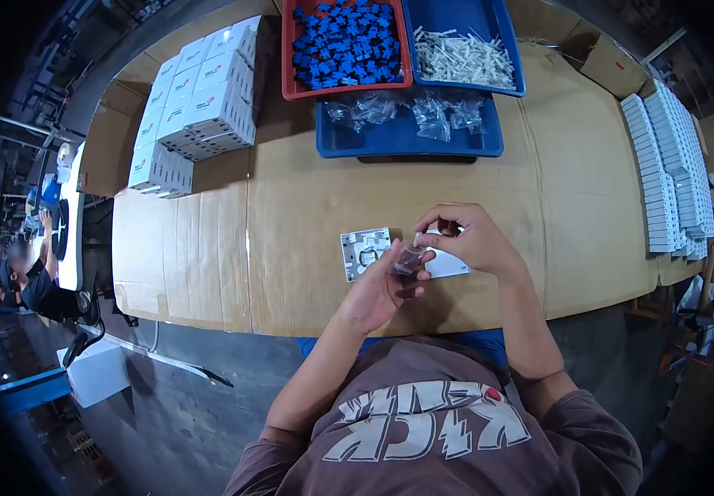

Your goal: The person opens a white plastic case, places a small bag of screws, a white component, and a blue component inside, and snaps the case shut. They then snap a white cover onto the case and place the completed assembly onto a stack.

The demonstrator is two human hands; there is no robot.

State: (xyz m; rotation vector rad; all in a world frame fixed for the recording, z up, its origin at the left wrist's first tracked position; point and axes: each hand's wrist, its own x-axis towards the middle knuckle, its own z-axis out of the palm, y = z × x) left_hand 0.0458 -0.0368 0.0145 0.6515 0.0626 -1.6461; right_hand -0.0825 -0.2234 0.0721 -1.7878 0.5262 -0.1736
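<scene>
In the head view, my left hand is closed around a small clear plastic bag with small parts inside that I cannot make out. My right hand pinches at the bag's upper edge, thumb and forefinger together; a whitish bit shows at the fingertips. Just left of the bag, a white plastic housing lies on the cardboard with its inner side up. A smooth white cover lies below my right hand, partly hidden by it.
White boxes are stacked at the left. At the back stand a red tray of blue parts, a blue tray of white plugs, and another blue tray of clear bags. White housings are piled right. A co-worker sits far left.
</scene>
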